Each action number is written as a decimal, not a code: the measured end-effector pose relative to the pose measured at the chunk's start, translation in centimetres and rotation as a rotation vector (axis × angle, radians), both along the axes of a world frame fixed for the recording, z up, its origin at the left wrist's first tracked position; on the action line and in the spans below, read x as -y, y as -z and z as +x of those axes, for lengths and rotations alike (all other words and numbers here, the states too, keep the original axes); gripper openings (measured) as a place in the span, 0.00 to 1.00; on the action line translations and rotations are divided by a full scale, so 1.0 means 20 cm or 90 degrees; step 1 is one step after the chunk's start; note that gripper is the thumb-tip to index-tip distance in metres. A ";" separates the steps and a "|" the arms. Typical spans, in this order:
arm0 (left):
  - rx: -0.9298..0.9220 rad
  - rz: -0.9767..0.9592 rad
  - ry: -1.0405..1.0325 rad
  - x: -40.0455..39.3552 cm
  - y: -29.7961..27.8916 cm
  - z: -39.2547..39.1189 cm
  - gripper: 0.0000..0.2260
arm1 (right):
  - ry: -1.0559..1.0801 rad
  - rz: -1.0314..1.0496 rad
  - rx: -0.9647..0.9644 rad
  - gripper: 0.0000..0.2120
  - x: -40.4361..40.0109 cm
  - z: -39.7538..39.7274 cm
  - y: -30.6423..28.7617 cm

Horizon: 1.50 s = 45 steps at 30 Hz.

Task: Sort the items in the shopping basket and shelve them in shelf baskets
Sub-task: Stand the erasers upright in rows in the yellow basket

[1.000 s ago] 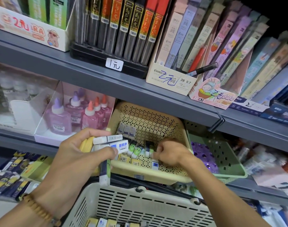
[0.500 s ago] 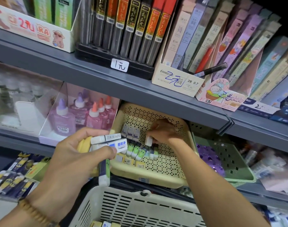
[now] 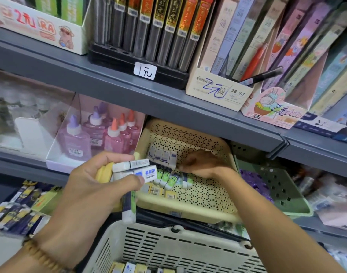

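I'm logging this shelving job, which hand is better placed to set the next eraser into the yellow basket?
Right. The right hand is already inside the yellow basket at the eraser rows, while the left hand grips a stack of erasers outside it.

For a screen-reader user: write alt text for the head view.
A person's left hand grips a bunch of erasers while the right hand reaches into a cream shelf basket holding rows of erasers. A white shopping basket sits below.

Bright even light, blurred edges, wide-angle bend
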<state>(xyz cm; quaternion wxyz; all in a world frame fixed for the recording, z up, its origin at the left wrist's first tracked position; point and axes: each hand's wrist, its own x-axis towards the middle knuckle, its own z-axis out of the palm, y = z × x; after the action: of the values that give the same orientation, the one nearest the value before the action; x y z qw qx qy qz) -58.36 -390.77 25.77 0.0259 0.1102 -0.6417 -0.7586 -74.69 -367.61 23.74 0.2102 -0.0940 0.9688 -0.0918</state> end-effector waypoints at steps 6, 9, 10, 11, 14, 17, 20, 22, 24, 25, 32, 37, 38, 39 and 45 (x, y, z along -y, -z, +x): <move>-0.015 0.004 0.004 -0.02 0.00 0.01 0.26 | 0.151 -0.141 0.090 0.11 -0.07 0.04 0.02; -0.018 0.009 0.010 -0.03 -0.01 0.01 0.25 | 0.194 -0.197 0.155 0.11 -0.10 0.07 0.01; -0.017 0.009 0.012 -0.03 -0.01 0.01 0.24 | 0.210 -0.219 0.178 0.10 -0.10 0.08 0.01; -0.016 0.007 0.015 -0.03 -0.01 0.01 0.23 | 0.224 -0.236 0.192 0.10 -0.10 0.09 0.01; -0.011 0.005 0.010 -0.02 -0.01 0.01 0.21 | 0.230 -0.221 0.187 0.09 -0.08 0.11 0.01; -0.010 0.011 0.001 -0.01 -0.02 0.01 0.19 | 0.231 -0.157 0.156 0.08 -0.06 0.11 0.03; -0.012 0.028 0.015 0.00 -0.02 0.02 0.18 | 0.234 -0.150 0.118 0.11 -0.06 0.11 0.05; -0.014 0.041 0.016 0.00 -0.03 0.02 0.15 | 0.223 -0.177 0.116 0.13 -0.06 0.11 0.05; -0.017 0.041 0.016 0.00 -0.03 0.02 0.17 | 0.203 -0.190 0.125 0.14 -0.05 0.12 0.05; -0.018 0.039 0.015 0.00 -0.03 0.02 0.18 | 0.190 -0.186 0.120 0.14 -0.04 0.12 0.05; -0.027 0.055 0.006 0.00 -0.06 0.03 0.24 | 0.130 -0.159 0.024 0.12 0.03 0.10 0.04; -0.006 0.116 0.018 0.00 -0.05 0.02 0.22 | 0.125 -0.145 0.030 0.17 0.03 0.12 0.05; -0.002 0.137 0.022 0.00 -0.05 0.02 0.21 | 0.139 -0.173 0.039 0.16 0.03 0.12 0.05; 0.001 0.160 0.023 0.00 -0.05 0.02 0.19 | 0.146 -0.190 0.044 0.15 0.03 0.12 0.04; 0.010 0.229 0.042 -0.03 -0.04 0.01 0.18 | 0.166 -0.369 -0.037 0.07 0.09 0.20 -0.06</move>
<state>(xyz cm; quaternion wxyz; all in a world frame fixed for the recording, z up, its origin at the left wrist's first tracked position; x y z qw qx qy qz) -58.10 -390.27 26.66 -0.0242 0.0981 -0.4991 -0.8606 -70.72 -369.33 24.87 0.1334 -0.0273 0.9119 -0.3873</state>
